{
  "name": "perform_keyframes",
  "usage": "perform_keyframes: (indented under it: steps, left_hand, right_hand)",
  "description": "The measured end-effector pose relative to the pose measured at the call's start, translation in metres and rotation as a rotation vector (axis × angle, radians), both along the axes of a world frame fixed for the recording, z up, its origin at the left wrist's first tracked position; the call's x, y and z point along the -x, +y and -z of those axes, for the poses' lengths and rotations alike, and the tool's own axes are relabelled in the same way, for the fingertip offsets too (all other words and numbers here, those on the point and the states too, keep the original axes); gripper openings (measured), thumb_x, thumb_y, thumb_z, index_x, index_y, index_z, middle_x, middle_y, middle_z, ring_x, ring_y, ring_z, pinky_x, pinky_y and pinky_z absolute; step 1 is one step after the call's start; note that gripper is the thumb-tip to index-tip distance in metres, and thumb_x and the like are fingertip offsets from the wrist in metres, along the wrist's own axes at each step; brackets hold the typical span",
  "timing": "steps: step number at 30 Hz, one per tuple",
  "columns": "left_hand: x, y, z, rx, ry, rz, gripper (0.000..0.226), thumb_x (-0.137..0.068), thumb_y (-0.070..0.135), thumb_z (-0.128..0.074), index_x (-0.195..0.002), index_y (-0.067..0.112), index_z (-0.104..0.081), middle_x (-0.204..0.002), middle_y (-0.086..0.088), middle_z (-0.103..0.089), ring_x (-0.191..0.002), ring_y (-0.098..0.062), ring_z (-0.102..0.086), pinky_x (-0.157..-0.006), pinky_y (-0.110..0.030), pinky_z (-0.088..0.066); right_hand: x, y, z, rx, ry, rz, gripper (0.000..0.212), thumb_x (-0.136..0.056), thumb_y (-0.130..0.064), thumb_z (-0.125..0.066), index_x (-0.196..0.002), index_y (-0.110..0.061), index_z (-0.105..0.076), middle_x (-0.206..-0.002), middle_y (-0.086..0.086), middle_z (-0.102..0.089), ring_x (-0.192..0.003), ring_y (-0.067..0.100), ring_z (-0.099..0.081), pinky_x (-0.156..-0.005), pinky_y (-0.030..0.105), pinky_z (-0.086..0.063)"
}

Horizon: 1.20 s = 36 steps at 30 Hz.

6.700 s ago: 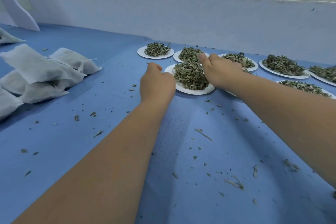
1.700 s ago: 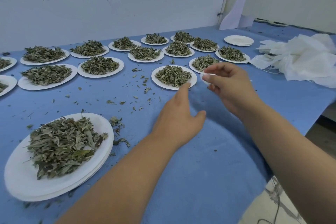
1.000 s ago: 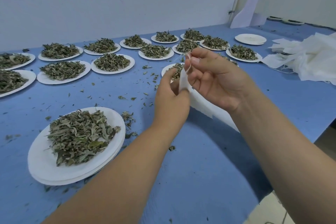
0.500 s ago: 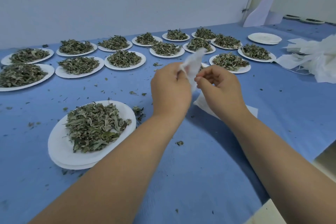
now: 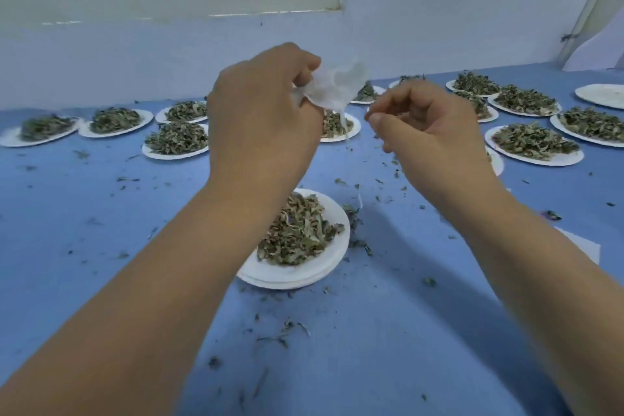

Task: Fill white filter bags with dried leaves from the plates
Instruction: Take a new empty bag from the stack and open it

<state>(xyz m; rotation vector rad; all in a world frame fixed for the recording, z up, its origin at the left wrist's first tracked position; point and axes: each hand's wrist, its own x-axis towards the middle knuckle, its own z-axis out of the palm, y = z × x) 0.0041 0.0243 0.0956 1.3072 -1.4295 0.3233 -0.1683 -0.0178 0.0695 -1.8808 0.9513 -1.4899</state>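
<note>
The white filter bag (image 5: 332,88) is held pinched in the grip of the left hand (image 5: 263,118), raised above and beyond the near plate (image 5: 287,277) of dried leaves (image 5: 297,233). The right hand (image 5: 429,135), raised to the right of that plate, is curled; whether anything is pinched there cannot be told. The plate is judged nearer the left hand.

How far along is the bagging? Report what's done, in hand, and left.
Done: no filled bag shows in view. In hand: the left hand grips a limp, empty-looking bag, held up; the right hand is beside it, fingers curled, and whether it pinches anything is unclear. Left: the near plate and the rows of plates behind are heaped with leaves.
</note>
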Motion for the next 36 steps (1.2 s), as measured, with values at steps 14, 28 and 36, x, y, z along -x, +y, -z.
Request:
perform_keyframes:
  steps: [14,28,36]
  left_hand:
    - [-0.11,0.027,0.063,-0.126,0.181,-0.272,0.021,-0.079,0.013,-0.065,-0.07,0.026,-0.051,-0.087,0.026,-0.069,-0.079,-0.005,-0.06,-0.063,-0.026,-0.046]
    - [-0.105,0.029,0.079,-0.257,0.148,-0.047,0.054,-0.072,0.04,-0.068,-0.117,0.044,-0.038,-0.109,0.024,-0.058,-0.095,-0.003,-0.059,-0.067,-0.016,-0.047]
    - [-0.119,0.03,0.076,-0.401,0.058,-0.147,0.073,-0.068,0.02,-0.062,-0.134,0.042,-0.037,-0.101,0.017,-0.055,-0.091,-0.013,-0.058,-0.075,-0.037,-0.051]
  right_hand:
    - [-0.129,0.019,0.008,0.148,0.225,-0.177,0.024,-0.098,-0.042,-0.063,-0.083,-0.024,-0.066,-0.071,-0.016,-0.063,-0.057,0.012,-0.065,-0.055,0.017,-0.04]
    - [-0.13,0.013,0.021,0.029,0.335,-0.417,0.008,-0.086,-0.015,-0.075,-0.079,-0.012,-0.073,-0.068,-0.004,-0.067,-0.052,-0.001,-0.053,-0.055,0.007,-0.036]
    - [-0.123,0.012,0.013,0.0,0.325,-0.478,0.018,-0.092,-0.012,-0.067,-0.079,0.0,-0.062,-0.066,0.011,-0.057,-0.048,0.004,-0.04,-0.054,0.01,-0.031]
